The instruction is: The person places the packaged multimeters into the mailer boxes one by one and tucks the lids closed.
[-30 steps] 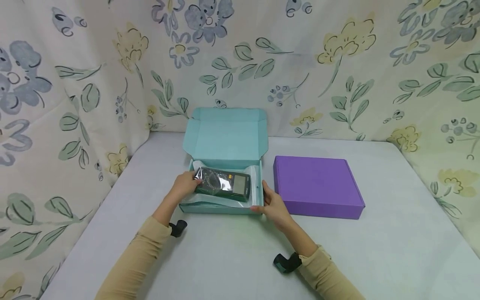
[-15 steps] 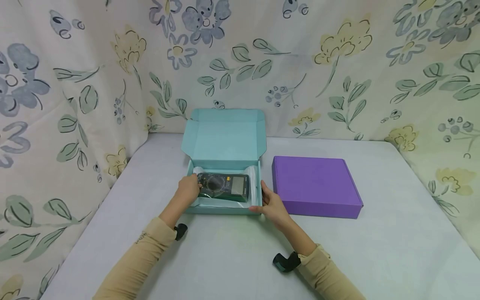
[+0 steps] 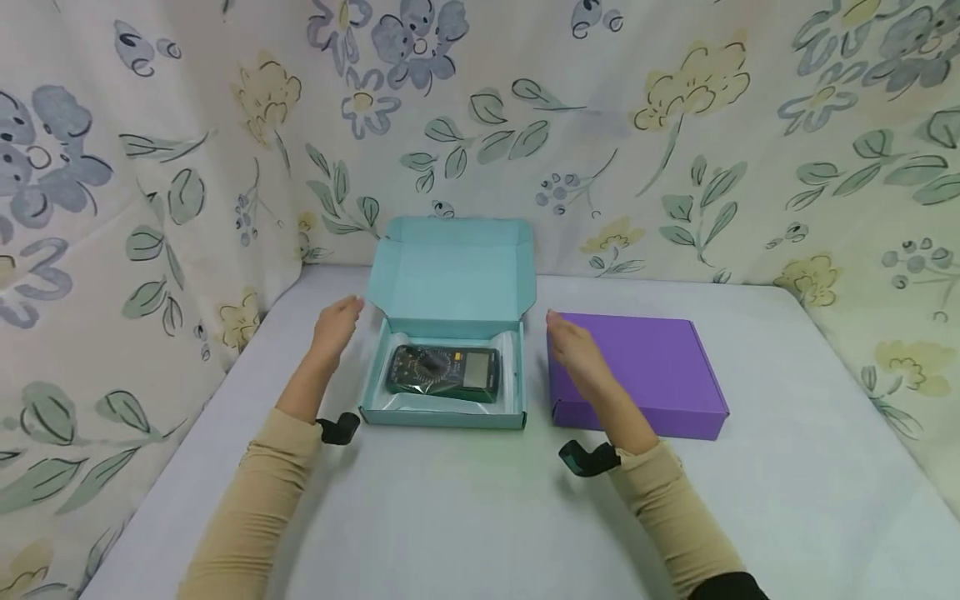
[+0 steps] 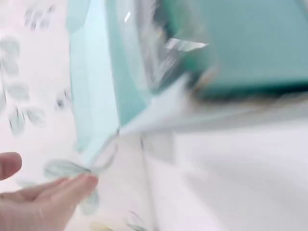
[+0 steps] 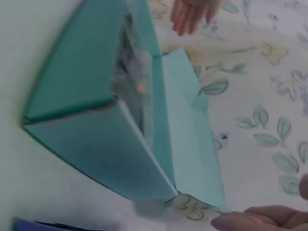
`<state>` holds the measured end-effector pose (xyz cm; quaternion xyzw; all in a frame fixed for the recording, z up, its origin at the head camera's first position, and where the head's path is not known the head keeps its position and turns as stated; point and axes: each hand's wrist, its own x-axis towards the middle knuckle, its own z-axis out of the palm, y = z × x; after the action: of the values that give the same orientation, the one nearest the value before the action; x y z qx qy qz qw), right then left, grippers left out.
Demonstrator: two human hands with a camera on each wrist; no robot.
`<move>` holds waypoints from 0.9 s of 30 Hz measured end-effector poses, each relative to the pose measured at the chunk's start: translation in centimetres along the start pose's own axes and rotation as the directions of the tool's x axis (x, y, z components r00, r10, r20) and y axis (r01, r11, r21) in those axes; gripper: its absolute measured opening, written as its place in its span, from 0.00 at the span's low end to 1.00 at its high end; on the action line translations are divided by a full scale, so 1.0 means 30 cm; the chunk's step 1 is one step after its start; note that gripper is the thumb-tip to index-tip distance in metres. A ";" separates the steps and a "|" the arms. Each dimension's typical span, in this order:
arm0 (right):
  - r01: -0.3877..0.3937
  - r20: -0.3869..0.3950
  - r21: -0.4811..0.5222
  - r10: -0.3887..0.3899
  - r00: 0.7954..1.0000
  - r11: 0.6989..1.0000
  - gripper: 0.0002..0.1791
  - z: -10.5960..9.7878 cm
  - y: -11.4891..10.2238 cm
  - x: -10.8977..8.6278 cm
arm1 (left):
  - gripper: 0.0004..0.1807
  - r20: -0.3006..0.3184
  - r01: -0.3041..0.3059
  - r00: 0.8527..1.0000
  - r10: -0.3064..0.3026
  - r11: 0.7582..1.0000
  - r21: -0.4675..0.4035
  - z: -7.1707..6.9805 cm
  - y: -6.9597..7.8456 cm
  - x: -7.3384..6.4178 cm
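Note:
A teal cardboard box (image 3: 450, 421) stands with its lid (image 3: 453, 271) raised at the back. Inside lies a dark multimeter (image 3: 442, 372) in clear plastic wrap, bedded on pale bubble-type packing (image 3: 510, 367). To the left of the box, my left hand (image 3: 335, 333) is raised with straight fingers, near the lid's left edge. My right hand (image 3: 577, 350) is held up between the box and a purple box, overlapping the purple one in the head view. Both hands are empty. In the right wrist view the fingers (image 5: 260, 219) show near the lid's corner.
The closed purple box (image 3: 637, 375) sits to the right on the white table (image 3: 465, 517). A floral curtain (image 3: 600, 142) hangs behind and along the left side. Black wrist cameras (image 3: 341, 428) jut from both wrists.
My left hand has let go of the multimeter's wrap and moved up and left. My right hand has left the box's right side and risen. The multimeter now lies in the box.

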<state>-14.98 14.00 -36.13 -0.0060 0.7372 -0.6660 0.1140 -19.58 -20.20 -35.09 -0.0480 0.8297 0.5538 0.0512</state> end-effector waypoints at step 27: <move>-0.081 0.031 0.425 0.075 0.997 0.902 0.40 0.035 -0.024 0.207 | 0.38 0.395 0.128 0.917 0.053 0.900 -0.417 -0.067 -0.011 0.102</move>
<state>-20.96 11.90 -36.51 0.0442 0.5732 -0.8055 0.1441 -22.64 -22.26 -35.05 0.0386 0.6563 0.7216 0.2171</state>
